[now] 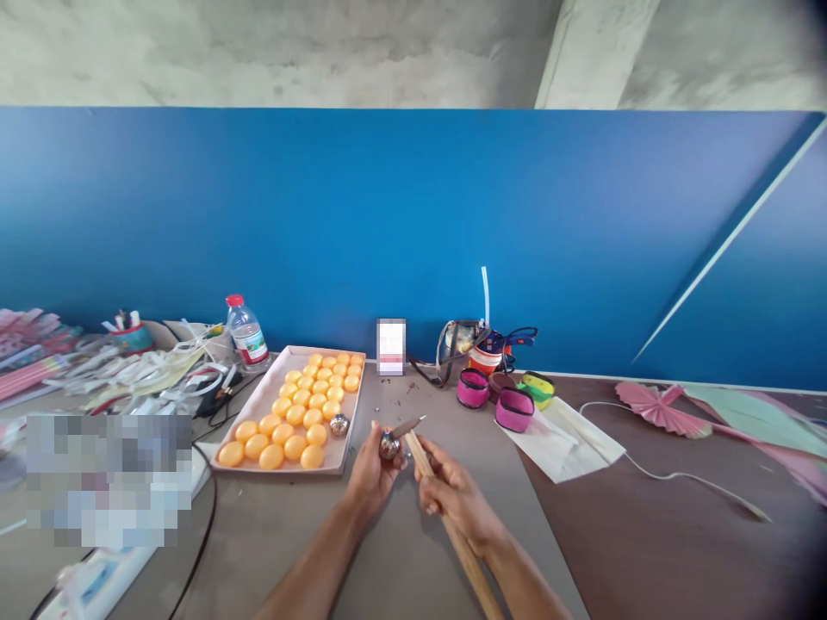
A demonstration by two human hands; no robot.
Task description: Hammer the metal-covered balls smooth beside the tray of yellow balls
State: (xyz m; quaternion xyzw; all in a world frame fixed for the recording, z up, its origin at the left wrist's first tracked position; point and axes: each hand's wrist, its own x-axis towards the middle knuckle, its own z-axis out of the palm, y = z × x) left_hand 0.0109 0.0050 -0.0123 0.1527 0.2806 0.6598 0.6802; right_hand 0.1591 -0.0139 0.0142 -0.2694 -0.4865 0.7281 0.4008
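My left hand [375, 474] is closed around a small shiny silver ball [388, 444] with a mirror-like surface. A pointed blade [409, 426] lies close against the ball, its tip towards the upper right; where its handle is I cannot tell. My right hand [452, 491] grips a long wooden stick [470, 560], whose upper end comes near the ball and the blade. Left of my hands stands a shallow box [290, 472] of orange balls [295, 447], with a second silver ball [339, 424] at its right side.
A red-capped bottle [246, 331] stands behind the box. Pink ring-shaped pouches [515, 410] and white paper [562, 439] lie at right, near a pink folded fan [665, 409]. Tangled strips and cables [210, 517] spread at left. A blue partition [413, 224] bounds the back.
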